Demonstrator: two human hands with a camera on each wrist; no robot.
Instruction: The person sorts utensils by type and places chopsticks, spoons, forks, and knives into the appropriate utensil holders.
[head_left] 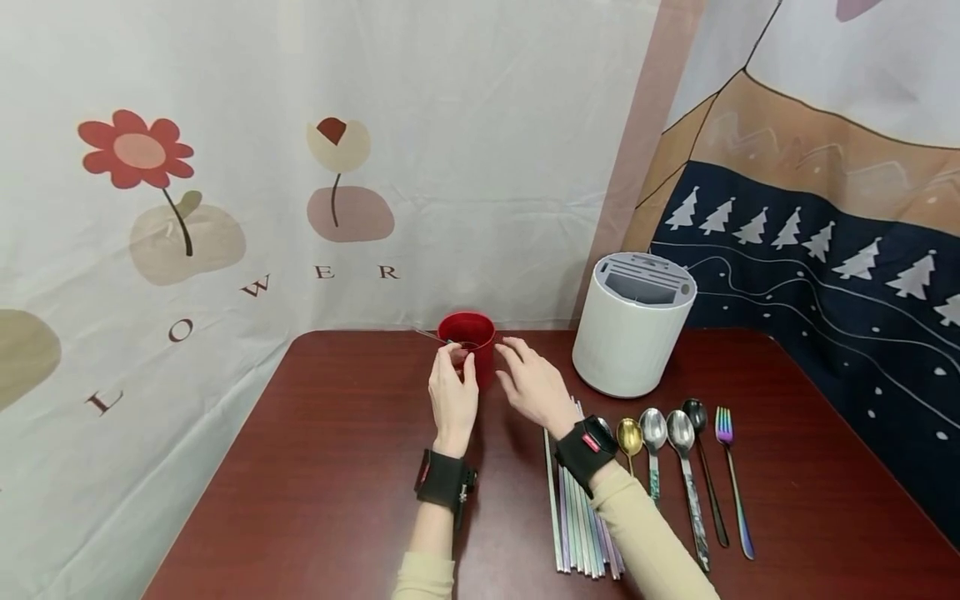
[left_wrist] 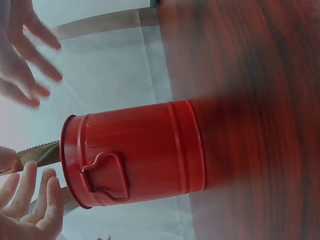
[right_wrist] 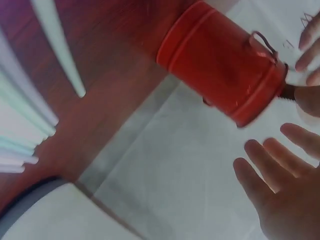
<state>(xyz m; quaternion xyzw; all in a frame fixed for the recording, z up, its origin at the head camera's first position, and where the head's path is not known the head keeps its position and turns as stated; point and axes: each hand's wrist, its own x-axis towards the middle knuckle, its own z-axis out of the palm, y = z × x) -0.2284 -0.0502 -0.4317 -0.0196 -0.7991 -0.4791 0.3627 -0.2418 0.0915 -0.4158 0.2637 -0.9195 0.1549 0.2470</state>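
Note:
A red metal can (head_left: 476,367) with a small wire handle stands upright near the table's back edge. At its rim my left hand (head_left: 453,400) pinches a knife (left_wrist: 42,154) by its serrated blade between thumb and fingers. The knife's other end is hidden inside the can. A second flat metal piece (left_wrist: 69,201) leans out of the can beside it; its kind cannot be told. Just right of the can, my right hand (head_left: 536,387) hovers with fingers spread, holding nothing and apart from the can.
Chopsticks (head_left: 577,525) lie in a row partly under the right forearm. Beside them are a gold spoon (head_left: 629,435), silver spoons (head_left: 681,433), a black spoon (head_left: 696,414) and a rainbow fork (head_left: 724,427). A white cylindrical holder (head_left: 630,333) with a slotted grey top stands behind.

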